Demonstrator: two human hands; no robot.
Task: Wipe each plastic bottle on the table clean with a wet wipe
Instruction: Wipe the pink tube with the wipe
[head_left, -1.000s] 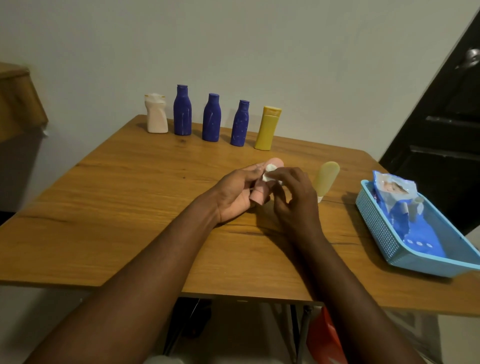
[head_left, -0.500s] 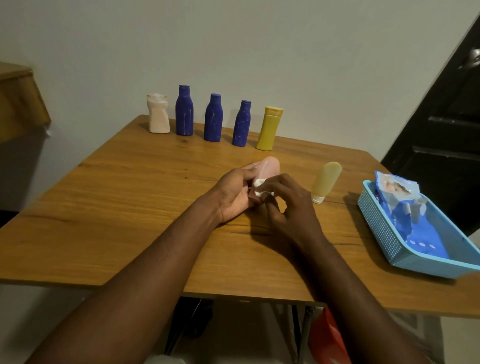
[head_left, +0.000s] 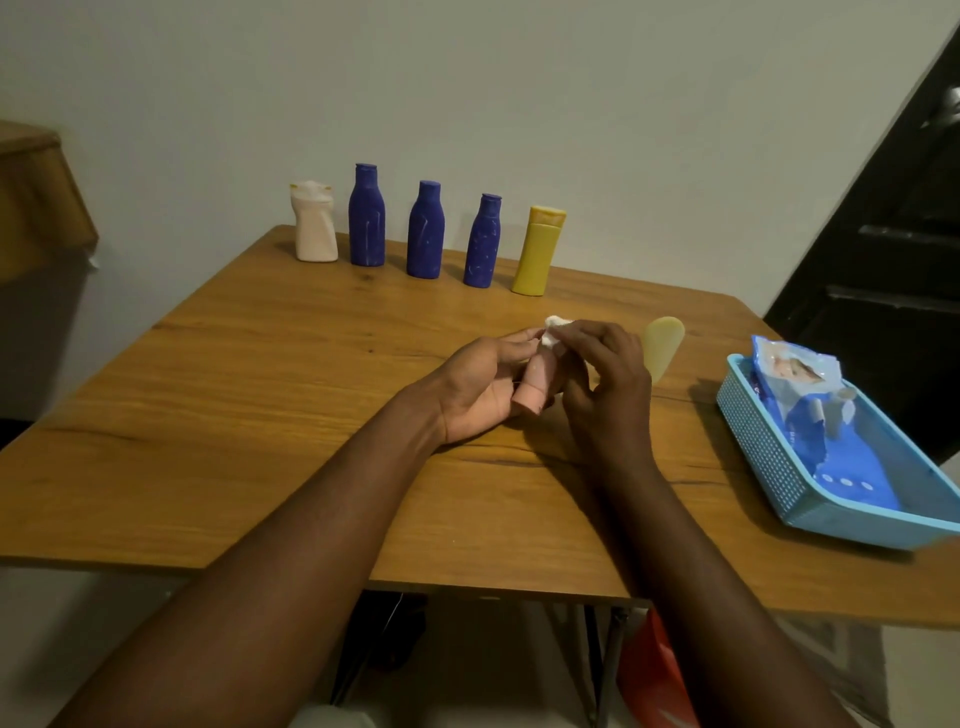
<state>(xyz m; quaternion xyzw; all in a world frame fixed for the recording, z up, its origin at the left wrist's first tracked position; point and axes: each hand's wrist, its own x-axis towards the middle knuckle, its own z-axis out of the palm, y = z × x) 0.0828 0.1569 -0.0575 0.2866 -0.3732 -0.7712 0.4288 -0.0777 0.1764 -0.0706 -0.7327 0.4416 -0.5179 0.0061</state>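
Observation:
My left hand (head_left: 480, 384) holds a small pink bottle (head_left: 535, 383) over the middle of the wooden table (head_left: 234, 415), cap end toward me. My right hand (head_left: 608, 384) pinches a crumpled white wet wipe (head_left: 553, 330) against the bottle's far end. A pale yellow bottle (head_left: 662, 345) stands cap-down just right of my right hand. Along the back edge stand a white bottle (head_left: 313, 222), three blue bottles (head_left: 367, 217) (head_left: 426, 231) (head_left: 483, 243) and a yellow bottle (head_left: 539, 252).
A light blue basket (head_left: 769, 457) sits at the table's right edge and holds a blue wet-wipe pack (head_left: 810, 410). A dark door is behind it on the right. A wooden piece of furniture is at the far left.
My right hand has slid the wipe from the middle of the pink bottle up to its far end. The left hand has kept its hold on the bottle.

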